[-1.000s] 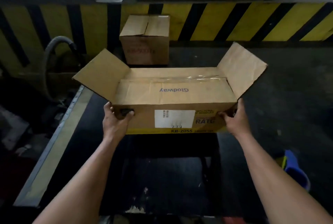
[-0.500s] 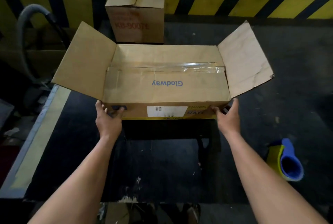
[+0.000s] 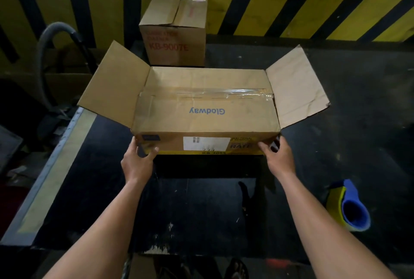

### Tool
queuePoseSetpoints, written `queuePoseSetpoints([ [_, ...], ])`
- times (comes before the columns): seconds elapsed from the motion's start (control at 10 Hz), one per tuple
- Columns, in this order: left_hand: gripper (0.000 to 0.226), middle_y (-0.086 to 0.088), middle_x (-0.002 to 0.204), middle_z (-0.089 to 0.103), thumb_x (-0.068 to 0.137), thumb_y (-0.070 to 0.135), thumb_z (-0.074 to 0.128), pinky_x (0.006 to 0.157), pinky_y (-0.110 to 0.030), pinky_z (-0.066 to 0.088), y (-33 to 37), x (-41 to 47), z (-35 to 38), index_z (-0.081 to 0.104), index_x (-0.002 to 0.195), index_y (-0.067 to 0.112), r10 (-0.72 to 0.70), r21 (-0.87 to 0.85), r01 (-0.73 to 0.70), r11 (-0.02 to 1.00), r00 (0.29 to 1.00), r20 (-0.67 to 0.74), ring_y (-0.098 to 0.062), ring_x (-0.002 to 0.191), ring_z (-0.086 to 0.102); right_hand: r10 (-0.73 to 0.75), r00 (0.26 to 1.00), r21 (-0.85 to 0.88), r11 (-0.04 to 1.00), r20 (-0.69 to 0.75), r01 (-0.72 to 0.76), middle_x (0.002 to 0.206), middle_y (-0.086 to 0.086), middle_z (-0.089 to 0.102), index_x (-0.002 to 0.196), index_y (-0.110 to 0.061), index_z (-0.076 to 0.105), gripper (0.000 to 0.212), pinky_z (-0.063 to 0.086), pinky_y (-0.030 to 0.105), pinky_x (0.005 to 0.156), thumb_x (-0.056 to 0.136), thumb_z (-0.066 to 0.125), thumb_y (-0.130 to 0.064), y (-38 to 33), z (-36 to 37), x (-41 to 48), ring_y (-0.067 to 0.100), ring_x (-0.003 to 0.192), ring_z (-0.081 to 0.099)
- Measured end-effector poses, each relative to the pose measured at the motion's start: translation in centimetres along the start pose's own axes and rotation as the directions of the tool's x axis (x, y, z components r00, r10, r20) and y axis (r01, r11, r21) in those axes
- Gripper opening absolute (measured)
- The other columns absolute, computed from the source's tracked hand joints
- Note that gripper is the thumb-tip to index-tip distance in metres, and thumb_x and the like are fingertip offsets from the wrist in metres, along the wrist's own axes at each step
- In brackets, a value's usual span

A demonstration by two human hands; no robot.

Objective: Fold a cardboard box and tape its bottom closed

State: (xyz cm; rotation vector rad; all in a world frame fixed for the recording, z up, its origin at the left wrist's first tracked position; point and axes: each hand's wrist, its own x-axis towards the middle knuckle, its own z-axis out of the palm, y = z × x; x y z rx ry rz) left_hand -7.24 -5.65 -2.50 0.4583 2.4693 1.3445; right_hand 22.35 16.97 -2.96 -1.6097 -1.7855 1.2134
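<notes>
Far left: a grey hose (image 3: 44,54) curves up beside the striped wall, well clear of the work.
Left end flap (image 3: 114,90): we see it splayed outward and up, not folded in.
Left hand (image 3: 136,162): it grasps the near left corner of the cardboard box (image 3: 206,119), thumb on the front face and fingers wrapped round the side.
Where the box lies: straight ahead of us on a dark work surface (image 3: 201,211), between the two hands. A second box (image 3: 174,38) stands just behind it.
Long axis: it runs left to right across our view, so each hand holds one end of the near long edge and neither is plainly nearer.
Taped seam (image 3: 224,95): clear tape runs along that same axis where the two long flaps meet, and we judge the closure done.
Right hand (image 3: 280,157): it clasps the near right corner, fingers spread across the front face and round the edge.
Right end flap (image 3: 295,90): it is open and creased, angled out like its twin.
Far right: a blue and yellow roll (image 3: 351,209) lies on the floor, well apart from the box.
What the next move turns on: with the grip even at both corners, we judge a turn about the long axis the likeliest.
</notes>
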Motion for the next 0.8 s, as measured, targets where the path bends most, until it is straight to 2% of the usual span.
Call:
queuePoseSetpoints([
  [0.1,0.05,0.009,0.12,0.069,0.089,0.026,0.079,0.093,-0.031,0.045,0.7,-0.3,-0.4,0.061,0.136,0.03,0.023,0.004,-0.023,1.0,0.999,0.028,-0.01,0.112,0.057,-0.005,1.0,-0.017,1.0,0.018,0.005,0.151,0.003,0.046,0.149,-0.02,0.038,0.076,0.04,0.049,0.109,0.086,0.07,-0.049,-0.3,-0.6,-0.3,0.025,0.137,0.044],
  [0.2,0.042,0.009,0.108,0.065,0.091,0.024,0.077,0.086,-0.03,0.043,1.1,-0.6,-0.9,0.065,0.131,0.026,0.016,0.063,-0.015,0.998,1.0,-0.004,-0.011,0.102,0.057,-0.012,1.0,-0.056,0.998,0.002,0.012,0.15,0.006,0.047,0.149,-0.016,0.039,0.073,0.04,0.045,0.109,0.089,0.07,-0.042,-0.7,-1.0,-0.6,0.026,0.137,0.043],
  [0.3,0.03,-0.005,0.114,0.068,0.094,0.019,0.07,0.086,-0.038,0.049,1.5,-0.1,-1.1,0.064,0.123,0.017,0.129,0.193,-0.112,0.975,0.989,-0.078,-0.03,0.105,0.065,-0.051,0.996,-0.152,0.988,-0.08,0.038,0.144,0.009,0.053,0.145,-0.012,0.046,0.063,0.045,0.044,0.103,0.092,0.068,-0.037,-1.3,-1.1,-0.9,0.029,0.132,0.05],
  [0.4,0.049,-0.011,0.131,0.059,0.09,0.014,0.073,0.091,-0.045,0.051,2.8,0.7,-0.7,0.056,0.135,0.017,0.226,0.318,-0.202,0.926,0.973,-0.04,-0.034,0.114,0.059,-0.095,0.98,-0.243,0.969,-0.175,0.05,0.136,0.012,0.059,0.139,-0.009,0.051,0.056,0.05,0.043,0.094,0.093,0.067,-0.036,-1.9,-1.0,-1.1,0.03,0.123,0.056],
  [0.5,0.062,-0.006,0.15,0.049,0.09,0.02,0.074,0.094,-0.048,0.051,2.9,0.9,-0.3,0.05,0.147,0.02,0.276,0.491,-0.271,0.828,0.959,0.066,-0.034,0.127,0.048,-0.155,0.963,-0.234,0.967,-0.221,0.102,0.136,0.013,0.057,0.139,-0.01,0.048,0.053,0.048,0.042,0.095,0.093,0.068,-0.028,-2.5,-0.6,-1.2,0.03,0.124,0.054],
  [0.6,0.063,-0.005,0.157,0.047,0.091,0.028,0.075,0.106,-0.049,0.045,1.9,0.7,0.0,0.051,0.149,0.019,0.278,0.559,-0.296,0.775,0.953,0.118,-0.034,0.139,0.037,-0.201,0.969,-0.296,0.943,-0.14,0.153,0.146,0.009,0.049,0.15,-0.017,0.039,0.064,0.043,0.043,0.104,0.093,0.068,-0.026,-2.5,-0.1,-1.2,0.031,0.135,0.045],
  [0.7,0.068,-0.004,0.156,0.049,0.09,0.034,0.076,0.108,-0.049,0.044,1.7,0.8,-0.3,0.048,0.151,0.02,0.279,0.586,-0.304,0.751,0.951,0.136,-0.032,0.143,0.032,-0.169,0.984,-0.332,0.933,-0.057,0.141,0.156,0.008,0.038,0.155,-0.02,0.03,0.072,0.037,0.045,0.11,0.094,0.067,-0.029,-2.4,0.0,-1.2,0.03,0.143,0.035],
  [0.8,0.071,-0.004,0.154,0.051,0.091,0.031,0.076,0.11,-0.049,0.044,1.8,0.5,-0.9,0.046,0.153,0.017,0.297,0.569,-0.332,0.752,0.942,0.157,-0.032,0.144,0.033,-0.126,0.992,-0.331,0.936,0.009,0.122,0.16,0.007,0.031,0.157,-0.024,0.023,0.078,0.034,0.046,0.112,0.093,0.066,-0.034,-2.7,-0.6,-1.4,0.03,0.146,0.028],
])
